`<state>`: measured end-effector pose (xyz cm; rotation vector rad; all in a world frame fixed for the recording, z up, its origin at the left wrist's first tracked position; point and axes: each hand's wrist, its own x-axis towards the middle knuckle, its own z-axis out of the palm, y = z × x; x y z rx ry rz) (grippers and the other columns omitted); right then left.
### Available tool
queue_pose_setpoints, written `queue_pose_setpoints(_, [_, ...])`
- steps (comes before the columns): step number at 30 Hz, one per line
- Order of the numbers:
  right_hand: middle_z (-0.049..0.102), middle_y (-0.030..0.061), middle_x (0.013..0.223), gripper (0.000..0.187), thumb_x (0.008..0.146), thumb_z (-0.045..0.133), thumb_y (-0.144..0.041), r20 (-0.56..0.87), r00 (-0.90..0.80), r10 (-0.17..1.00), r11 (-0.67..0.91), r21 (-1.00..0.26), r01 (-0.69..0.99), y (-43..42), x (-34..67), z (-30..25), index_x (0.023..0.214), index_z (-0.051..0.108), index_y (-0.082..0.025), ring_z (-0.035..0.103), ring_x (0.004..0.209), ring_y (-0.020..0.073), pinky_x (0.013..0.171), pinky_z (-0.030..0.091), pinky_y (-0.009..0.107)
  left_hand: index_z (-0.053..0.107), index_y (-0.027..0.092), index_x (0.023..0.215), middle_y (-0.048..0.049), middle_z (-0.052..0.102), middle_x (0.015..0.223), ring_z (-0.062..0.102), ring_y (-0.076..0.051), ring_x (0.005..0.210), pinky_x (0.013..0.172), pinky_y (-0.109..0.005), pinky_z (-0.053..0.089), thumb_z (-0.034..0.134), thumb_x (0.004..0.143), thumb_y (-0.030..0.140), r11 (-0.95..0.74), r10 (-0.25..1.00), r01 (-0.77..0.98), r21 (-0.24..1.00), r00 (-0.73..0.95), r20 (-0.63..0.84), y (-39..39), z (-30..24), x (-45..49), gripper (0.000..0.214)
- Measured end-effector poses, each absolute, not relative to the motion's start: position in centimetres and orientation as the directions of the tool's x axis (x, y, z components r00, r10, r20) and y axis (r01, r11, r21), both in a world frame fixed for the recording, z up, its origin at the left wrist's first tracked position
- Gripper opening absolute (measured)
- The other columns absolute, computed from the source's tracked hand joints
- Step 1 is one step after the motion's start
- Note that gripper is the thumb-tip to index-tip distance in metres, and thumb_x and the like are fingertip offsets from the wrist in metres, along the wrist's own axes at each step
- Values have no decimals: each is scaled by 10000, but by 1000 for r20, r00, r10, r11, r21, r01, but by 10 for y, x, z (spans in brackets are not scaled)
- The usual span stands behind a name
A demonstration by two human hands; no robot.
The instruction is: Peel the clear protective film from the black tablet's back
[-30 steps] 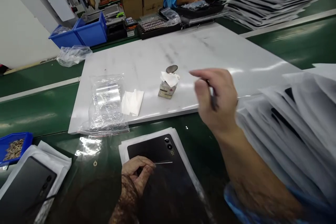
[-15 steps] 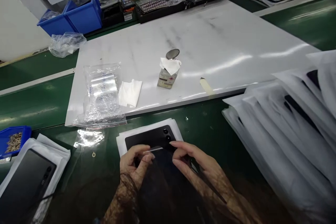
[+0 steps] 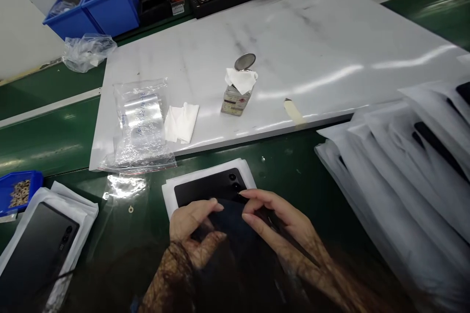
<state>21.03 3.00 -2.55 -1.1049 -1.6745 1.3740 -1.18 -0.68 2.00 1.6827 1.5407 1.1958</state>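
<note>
Green table top [image 3: 55, 142] fills the near part of the view, and a big white board [image 3: 330, 39] lies on it toward 12 o'clock. A flat black panel with two small round camera holes [image 3: 205, 187] lies on a white sheet at 6 o'clock, right by the person.

The left hand [image 3: 193, 227] rests its bent fingertips on the panel's near part. I cannot tell if it holds anything. The right hand [image 3: 282, 230] is just beside it at 3 o'clock. Its fingers are pinched shut around a thin dark stick [image 3: 272, 221], and their tips touch the panel near the holes.

At 12 o'clock from the panel stands a small bottle with a white rag on top [image 3: 237, 97]. At 11 o'clock lie a folded white wipe [image 3: 181, 123] and a clear plastic bag [image 3: 141, 127]. A pile of white sleeves [image 3: 404, 171] lies at 3 o'clock. A small blue tray of little rings [image 3: 18, 191] sits at 9 o'clock.
</note>
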Motion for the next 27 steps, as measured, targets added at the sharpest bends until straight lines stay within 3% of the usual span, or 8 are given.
queue_pose_setpoints(3, [839, -83, 879, 431, 1026, 828, -371, 3, -434, 901, 60, -991, 119, 30, 209, -20, 1378, 782, -617, 827, 752, 206, 723, 720, 287, 598, 365, 1113, 17, 759, 901, 712, -175, 588, 503, -240, 599, 695, 715, 163, -256, 963, 443, 859, 40, 267, -1, 21, -10, 456])
queue_pose_setpoints(9, [836, -82, 809, 249, 1011, 867, -338, -18, -407, 913, 23, -995, 95, 34, 213, -13, 1209, 866, -488, 788, 655, 150, 639, 667, 204, 638, 350, 1056, 51, 787, 835, 754, -184, 691, 620, -249, 620, 693, 731, 157, 74, 996, 153, 985, -61, -65, 0, 12, -9, 382])
queue_pose_setpoints(12, [839, -63, 833, 170, 1037, 842, -317, 35, -425, 905, 91, -990, 111, 33, 216, -14, 1162, 877, -426, 798, 689, 141, 660, 664, 185, 649, 328, 1046, 44, 784, 870, 750, -183, 757, 725, -250, 598, 714, 712, 161, 120, 991, 167, 979, -80, -108, -1, 11, -9, 379])
queue_pose_setpoints(16, [862, -48, 901, 188, 1047, 817, -245, 128, -433, 892, 198, -973, 122, 32, 214, -11, 1161, 869, -384, 819, 740, 131, 712, 677, 173, 668, 324, 1002, 37, 781, 886, 750, -186, 724, 691, -248, 602, 763, 652, 215, 128, 991, 189, 974, -53, -120, 0, 14, -9, 379])
queue_pose_setpoints(20, [853, -49, 879, 209, 1058, 814, -203, 191, -449, 873, 267, -958, 110, 35, 212, -10, 1191, 857, -359, 811, 714, 119, 700, 668, 156, 719, 310, 836, 42, 789, 752, 750, -194, 688, 651, -245, 599, 761, 653, 252, 136, 988, 242, 961, -109, -112, 2, 15, -7, 196])
queue_pose_setpoints(23, [856, -5, 952, 163, 1120, 790, -381, 210, -426, 880, 283, -952, 117, 39, 220, -10, 1259, 874, -362, 803, 732, 142, 696, 690, 196, 733, 292, 722, 43, 779, 662, 741, -183, 594, 580, -235, 596, 755, 657, 259, 184, 977, 250, 950, -155, -149, 2, 14, -6, 75])
queue_pose_setpoints(26, [851, 78, 1081, 484, 1123, 631, -741, 145, -346, 927, 190, -977, 101, 44, 233, -7, 1223, 924, -368, 796, 756, 195, 679, 725, 284, 735, 279, 680, 39, 769, 623, 732, -185, 558, 552, -240, 595, 760, 646, 273, 225, 968, 269, 937, -173, -183, 1, 13, -6, 43])
queue_pose_setpoints(27, [845, 91, 1100, 524, 1099, 626, -786, 105, -334, 937, 139, -987, 79, 46, 237, -5, 1168, 936, -370, 799, 755, 205, 680, 734, 303, 734, 277, 679, 38, 767, 618, 729, -184, 553, 545, -237, 594, 760, 645, 276, 226, 968, 277, 934, -168, -185, 1, 13, -6, 42])
